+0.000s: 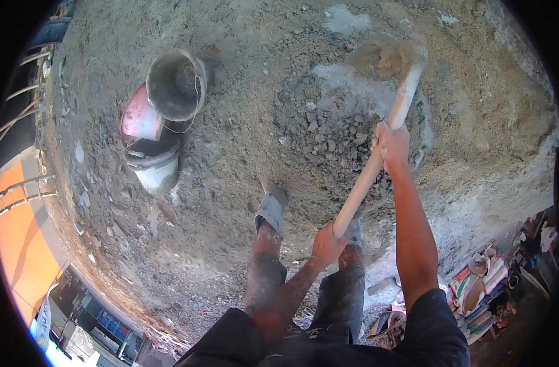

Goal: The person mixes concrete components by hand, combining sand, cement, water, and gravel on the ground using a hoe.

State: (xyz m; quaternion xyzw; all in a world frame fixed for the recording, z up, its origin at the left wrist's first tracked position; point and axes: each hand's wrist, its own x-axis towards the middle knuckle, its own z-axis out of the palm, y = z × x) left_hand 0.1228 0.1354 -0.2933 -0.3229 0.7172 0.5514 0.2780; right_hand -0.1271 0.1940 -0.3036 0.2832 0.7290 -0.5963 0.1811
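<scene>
A hoe (368,180) with a long, thick wooden handle slants across the ground from my legs to the upper right. My left hand (329,244) is closed round the lower end of its handle. Farther up, my right hand (392,147) grips the same handle. The dirt-coated blade (383,57) rests at the far end, on or in the sandy soil; its edge is hard to make out. Below the blade lies a heap of dark gravel (334,131), partly behind the handle, with a pale grey powdery patch (359,82) beside it.
Several buckets stand clustered at the left: a grey one (176,85) with a wire handle, a pink-red one (141,116) and a whitish one (158,174). My boot (271,208) is planted on rough ground. Piled sacks and rubbish (478,284) lie at the lower right.
</scene>
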